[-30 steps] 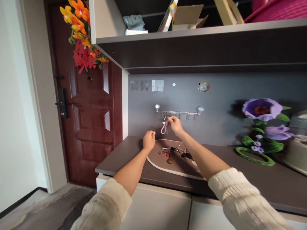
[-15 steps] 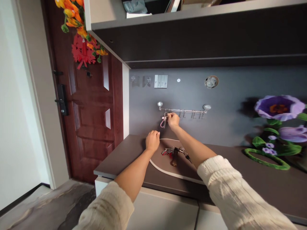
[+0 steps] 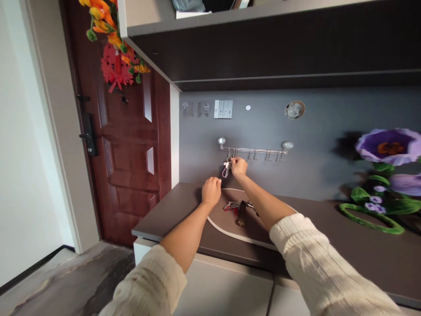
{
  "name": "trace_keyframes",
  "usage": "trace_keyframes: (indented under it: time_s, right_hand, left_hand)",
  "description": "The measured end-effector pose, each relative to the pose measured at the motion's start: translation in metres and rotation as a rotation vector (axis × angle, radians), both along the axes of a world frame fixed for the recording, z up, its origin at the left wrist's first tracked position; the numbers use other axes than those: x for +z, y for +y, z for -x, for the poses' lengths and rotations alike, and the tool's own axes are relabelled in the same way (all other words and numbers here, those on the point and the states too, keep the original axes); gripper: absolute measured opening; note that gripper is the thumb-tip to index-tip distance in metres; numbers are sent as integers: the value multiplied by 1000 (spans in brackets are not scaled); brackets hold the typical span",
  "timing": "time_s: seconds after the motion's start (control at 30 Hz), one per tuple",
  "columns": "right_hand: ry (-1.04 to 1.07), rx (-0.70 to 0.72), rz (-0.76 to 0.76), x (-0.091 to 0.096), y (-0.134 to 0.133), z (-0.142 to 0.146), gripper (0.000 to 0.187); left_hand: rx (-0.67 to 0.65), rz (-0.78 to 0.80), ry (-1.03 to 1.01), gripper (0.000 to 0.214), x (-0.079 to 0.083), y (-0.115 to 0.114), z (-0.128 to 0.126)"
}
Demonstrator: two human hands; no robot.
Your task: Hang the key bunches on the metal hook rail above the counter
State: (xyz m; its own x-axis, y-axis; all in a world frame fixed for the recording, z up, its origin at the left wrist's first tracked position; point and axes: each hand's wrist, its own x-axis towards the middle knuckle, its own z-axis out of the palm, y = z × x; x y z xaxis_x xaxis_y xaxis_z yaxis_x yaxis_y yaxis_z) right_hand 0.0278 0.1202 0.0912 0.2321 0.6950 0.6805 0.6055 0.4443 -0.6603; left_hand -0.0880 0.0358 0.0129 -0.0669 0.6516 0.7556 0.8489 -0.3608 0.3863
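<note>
My right hand (image 3: 239, 166) pinches a key ring with a pink strap (image 3: 226, 169) just under the left end of a metal hook rail (image 3: 253, 151) on the grey wall. My left hand (image 3: 211, 192) hangs with its fingers curled loosely, above the left rim of an oval brown tray (image 3: 226, 228) on the counter, and I see nothing in it. Several more keys (image 3: 237, 206) lie in a bunch in the tray, below my right wrist.
A dark counter (image 3: 164, 215) runs along the wall, with a purple flower decoration (image 3: 384, 175) at the right. A red-brown door (image 3: 125, 131) stands at the left, with orange and red flowers (image 3: 115, 48) hung by it. A dark shelf (image 3: 279, 39) overhangs the counter.
My right hand stayed at the rail's left end with the pink-strapped key ring. My left hand kept beside the tray. My head moved a little, shifting the view.
</note>
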Motion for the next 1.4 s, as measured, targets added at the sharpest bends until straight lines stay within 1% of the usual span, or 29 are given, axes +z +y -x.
trace_keyframes:
  time_s: [0.17, 0.33, 0.47, 0.6, 0.67, 0.77, 0.9, 1.03, 1.23, 1.3, 1.4]
  right_hand:
    - [-40, 45, 11, 0, -2, -5, 26]
    - [-40, 69, 15, -1, -13, -16, 25]
    - [34, 195, 27, -5, -26, -27, 23]
    - [53, 304, 24, -15, -43, -42, 21]
    - [35, 347, 39, -24, -54, -49, 21]
    - [-21, 392, 63, -39, -72, -59, 20]
    - [-137, 379, 110, -60, -94, -71, 18]
    - [-329, 326, 134, -76, -108, -80, 16]
    - [-618, 302, 110, -84, -108, -81, 18]
    - [-668, 287, 97, -86, -107, -79, 18]
    - [-685, 264, 92, -89, -105, -77, 18]
  left_hand:
    - [-15, -10, 8, 29, 0, 0, 1]
    - [-66, -2, 29, 26, 0, -1, 2]
    - [-148, 22, 25, 22, 0, -4, 2]
    - [-251, 41, 38, 17, 1, -8, 1]
    - [-295, 75, 27, 16, 1, -11, 0]
    - [-369, 121, 77, 15, 0, -17, -1]
    - [-416, 146, 140, 17, -2, -25, -4]
    - [-448, 204, 219, 18, -4, -27, -7]
    - [-478, 195, 273, 16, -10, -23, -10]
    - [-487, 186, 286, 15, -12, -22, -10]
    - [-497, 195, 305, 16, -13, -21, -11]
